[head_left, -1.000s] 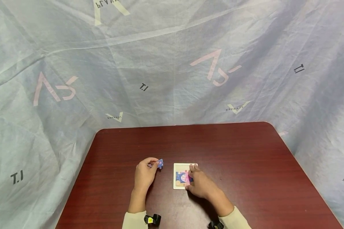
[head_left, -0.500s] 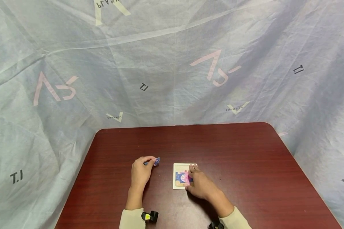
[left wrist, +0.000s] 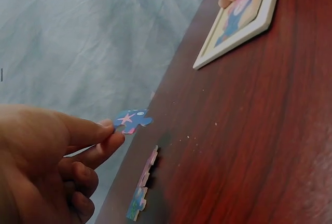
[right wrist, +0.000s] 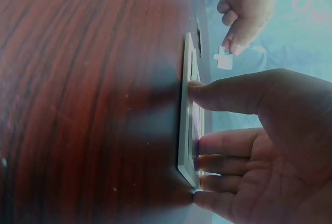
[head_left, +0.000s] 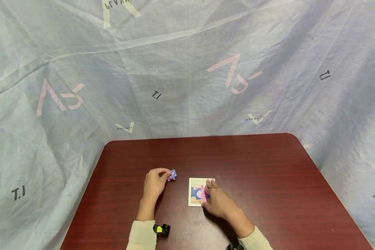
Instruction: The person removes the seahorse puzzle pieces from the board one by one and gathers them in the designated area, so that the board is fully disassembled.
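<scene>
You've just turned the starfish jigsaw piece [head_left: 173, 174] in your left hand [head_left: 154, 182]. Half a second ago it was tipped so that its picture was badly foreshortened; now its blue face and pale star show to the head camera. That hand also sits a little farther left and away from you than a second ago, while your right hand [head_left: 220, 201] and the puzzle tray [head_left: 190, 194] have stayed put. For the work, I judge this a turn of the piece rather than a placement: the piece is left of the tray and well apart from it, and pale backing shows along the tray's far side.

Your left thumb and forefinger pinch the piece narrowly. Your right hand is spread wide, fingers fairly straight, resting on the right side of the tray and probably steadying it on the desk [head_left: 256, 166].

Your left wrist view reveals a pink and blue-green jigsaw strip [left wrist: 142, 185] low beneath your left hand, mostly hidden from the head view; you can't tell whether it's one piece or several. Your right wrist view shows your thumb well apart from your other fingers at the tray, but washes the starfish out.
</scene>
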`<state>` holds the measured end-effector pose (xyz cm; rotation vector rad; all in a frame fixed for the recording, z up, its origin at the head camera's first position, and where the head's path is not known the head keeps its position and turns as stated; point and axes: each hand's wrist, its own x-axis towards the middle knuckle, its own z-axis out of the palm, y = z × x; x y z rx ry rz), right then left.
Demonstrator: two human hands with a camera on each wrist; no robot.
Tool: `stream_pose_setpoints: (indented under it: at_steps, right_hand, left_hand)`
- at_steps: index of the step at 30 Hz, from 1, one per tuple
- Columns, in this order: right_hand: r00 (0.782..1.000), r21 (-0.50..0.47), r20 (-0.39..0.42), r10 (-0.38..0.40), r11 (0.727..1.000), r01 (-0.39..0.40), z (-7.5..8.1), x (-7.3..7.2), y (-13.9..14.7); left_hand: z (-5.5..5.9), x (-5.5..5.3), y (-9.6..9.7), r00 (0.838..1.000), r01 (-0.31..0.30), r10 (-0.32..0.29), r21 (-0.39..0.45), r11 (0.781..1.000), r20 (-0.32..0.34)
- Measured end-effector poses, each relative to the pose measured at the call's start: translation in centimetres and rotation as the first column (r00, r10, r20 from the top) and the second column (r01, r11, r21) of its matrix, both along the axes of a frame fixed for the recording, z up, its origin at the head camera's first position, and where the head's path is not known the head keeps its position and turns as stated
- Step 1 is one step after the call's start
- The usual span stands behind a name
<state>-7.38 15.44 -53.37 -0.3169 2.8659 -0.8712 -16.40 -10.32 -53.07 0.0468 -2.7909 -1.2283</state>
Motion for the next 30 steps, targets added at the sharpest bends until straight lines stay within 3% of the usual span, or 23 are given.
stream_pose_setpoints:
  at_steps: [11,21,30]
  right_hand:
    - [1.0,0.006,-0.003,0.007,1.0,-0.007,-0.05,-0.17,0.07]
    - [1.0,-0.007,-0.001,0.004,1.0,-0.004,-0.1,-0.13,0.08]
    - [1.0,-0.012,0.011,0.002,1.0,-0.002,0.07,0.06,0.11]
  left_hand:
    - [-0.16,-0.68,0.35,0.998,0.046,-0.044,-0.059,0.997,0.044]
    - [-0.59,-0.72,0.64,0.999,0.035,-0.038,-0.098,0.995,-0.031]
    - [-0.82,-0.65,0.82,1.0,0.027,-0.029,-0.112,0.993,-0.011]
